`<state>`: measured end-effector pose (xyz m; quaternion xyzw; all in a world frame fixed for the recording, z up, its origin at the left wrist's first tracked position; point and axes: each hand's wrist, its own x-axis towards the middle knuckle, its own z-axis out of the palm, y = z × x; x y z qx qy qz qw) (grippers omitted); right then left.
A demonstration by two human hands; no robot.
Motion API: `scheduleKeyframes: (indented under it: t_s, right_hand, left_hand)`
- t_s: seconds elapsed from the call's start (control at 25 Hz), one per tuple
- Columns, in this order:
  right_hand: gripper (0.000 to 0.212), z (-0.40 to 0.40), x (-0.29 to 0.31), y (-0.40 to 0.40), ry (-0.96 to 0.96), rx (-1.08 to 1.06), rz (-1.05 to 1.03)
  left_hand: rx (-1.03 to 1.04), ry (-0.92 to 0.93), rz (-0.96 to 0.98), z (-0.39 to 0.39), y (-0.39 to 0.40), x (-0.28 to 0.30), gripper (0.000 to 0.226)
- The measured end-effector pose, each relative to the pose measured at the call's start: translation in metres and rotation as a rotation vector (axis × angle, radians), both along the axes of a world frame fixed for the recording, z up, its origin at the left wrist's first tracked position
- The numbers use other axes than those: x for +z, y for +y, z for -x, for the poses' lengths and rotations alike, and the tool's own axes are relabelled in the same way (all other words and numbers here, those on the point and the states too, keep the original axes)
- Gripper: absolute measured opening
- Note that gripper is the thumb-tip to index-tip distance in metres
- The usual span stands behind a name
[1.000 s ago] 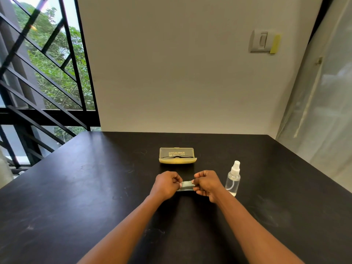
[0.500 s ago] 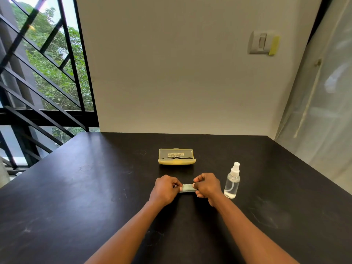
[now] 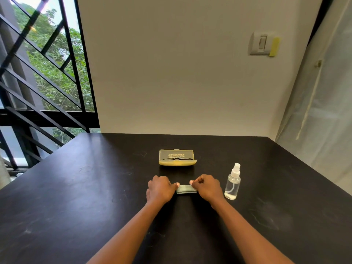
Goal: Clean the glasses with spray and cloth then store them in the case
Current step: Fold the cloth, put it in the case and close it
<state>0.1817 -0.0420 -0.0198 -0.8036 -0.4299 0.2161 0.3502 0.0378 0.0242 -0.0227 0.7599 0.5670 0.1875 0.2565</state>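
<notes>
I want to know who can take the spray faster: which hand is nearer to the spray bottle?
The right hand: it is just left of the spray bottle, pinching the folded cloth. The left hand holds the cloth's other end, farther away.

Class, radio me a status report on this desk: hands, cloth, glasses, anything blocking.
Left hand and right hand pinch folded cloth. Glasses lie in case. Spray bottle upright beside right hand, nothing blocking.

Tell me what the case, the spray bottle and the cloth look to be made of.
Case: likely plastic, its yellowish lid see-through, glasses showing inside.
Spray bottle: clear glossy plastic by the look, white nozzle.
Cloth: soft matte fabric, pale grey-green, zigzag edge.
</notes>
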Motion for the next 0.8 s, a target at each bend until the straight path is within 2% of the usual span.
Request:
scheduleKeyframes:
  t_s: [0.12,0.32,0.48,0.56,0.68,0.8]
  right_hand:
    - [0.017,0.002,-0.002,0.002,-0.069,0.001,0.074]
    - [0.018,0.002,-0.003,0.009,-0.046,-0.048,0.112]
    - [0.014,0.002,-0.002,0.013,0.002,-0.055,0.134]
    - [0.016,0.001,0.000,0.013,0.022,-0.032,0.145]
    - [0.020,0.000,0.007,0.012,0.092,0.014,0.162]
    - [0.012,-0.001,0.009,0.011,0.303,0.022,0.125]
  left_hand:
    - [0.041,0.152,0.063,-0.007,-0.005,0.008,0.037]
    - [0.064,0.057,0.249,-0.015,-0.005,0.017,0.034]
    - [0.103,-0.004,0.297,-0.019,-0.005,0.015,0.033]
    - [0.087,-0.141,0.357,-0.022,-0.001,0.015,0.032]
    - [0.065,-0.483,0.562,-0.024,-0.002,0.027,0.026]
    - [0.064,-0.610,0.635,-0.024,-0.008,0.039,0.023]
